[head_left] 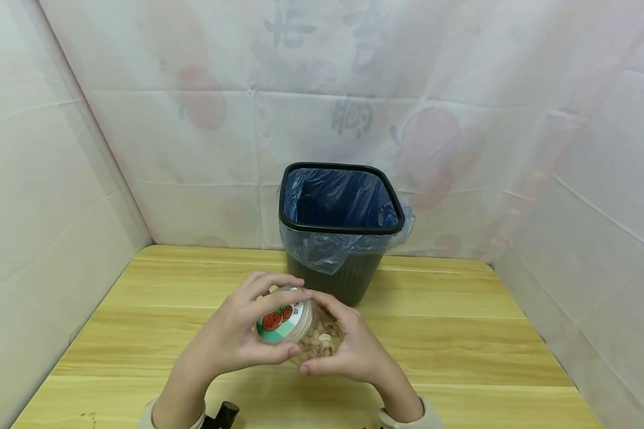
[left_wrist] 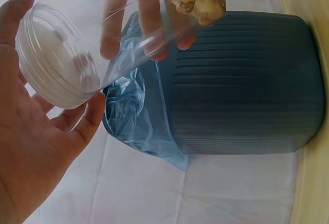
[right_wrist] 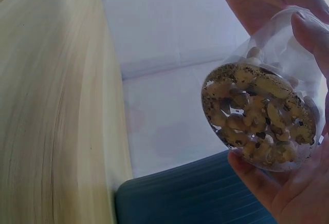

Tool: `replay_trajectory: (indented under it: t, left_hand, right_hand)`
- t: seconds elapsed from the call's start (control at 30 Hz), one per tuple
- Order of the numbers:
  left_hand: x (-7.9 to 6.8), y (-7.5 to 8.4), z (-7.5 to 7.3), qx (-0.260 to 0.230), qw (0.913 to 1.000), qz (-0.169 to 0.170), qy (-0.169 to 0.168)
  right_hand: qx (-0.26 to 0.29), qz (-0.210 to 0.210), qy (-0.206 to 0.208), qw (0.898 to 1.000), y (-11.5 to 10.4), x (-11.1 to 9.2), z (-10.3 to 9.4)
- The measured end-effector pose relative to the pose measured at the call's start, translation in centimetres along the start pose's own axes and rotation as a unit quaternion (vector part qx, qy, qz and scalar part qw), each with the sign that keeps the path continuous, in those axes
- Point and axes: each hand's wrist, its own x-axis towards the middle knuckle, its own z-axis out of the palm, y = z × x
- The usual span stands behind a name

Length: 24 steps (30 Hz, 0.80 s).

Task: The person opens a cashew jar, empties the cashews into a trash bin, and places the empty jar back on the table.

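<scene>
A clear plastic jar (head_left: 322, 336) with pale brown, nut-like pieces inside is held up above the table, tilted on its side. My left hand (head_left: 247, 325) grips its lid (head_left: 284, 319), which carries a green and white label with red fruit. Around the jar's body curl the fingers and thumb of my right hand (head_left: 349, 342). In the right wrist view the jar's bottom (right_wrist: 262, 116) faces the camera, with the pieces and dark specks gathered there. The left wrist view shows the clear lid (left_wrist: 56, 54) against the jar's mouth; whether it is fully seated I cannot tell.
A dark bin (head_left: 333, 277) lined with a blue translucent bag (head_left: 322, 247) stands on the wooden table (head_left: 451, 333), just beyond the hands. Pale printed cloth (head_left: 193, 149) hangs behind and at both sides. A small black object (head_left: 226, 412) is by the left wrist.
</scene>
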Motion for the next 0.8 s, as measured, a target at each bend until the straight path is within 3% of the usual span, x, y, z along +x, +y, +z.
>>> replay_trajectory:
  t: [0.33,0.8]
  left_hand:
    - [0.12,0.13,0.19,0.021,0.9996,-0.013,0.015]
    - [0.18,0.22,0.3,0.045,0.9977,-0.041,0.031]
  right_hand:
    - [-0.021,-0.013,0.026,0.999,-0.23,0.12,0.41]
    - [-0.121,-0.004,0.069,0.99,-0.47,0.07,0.74]
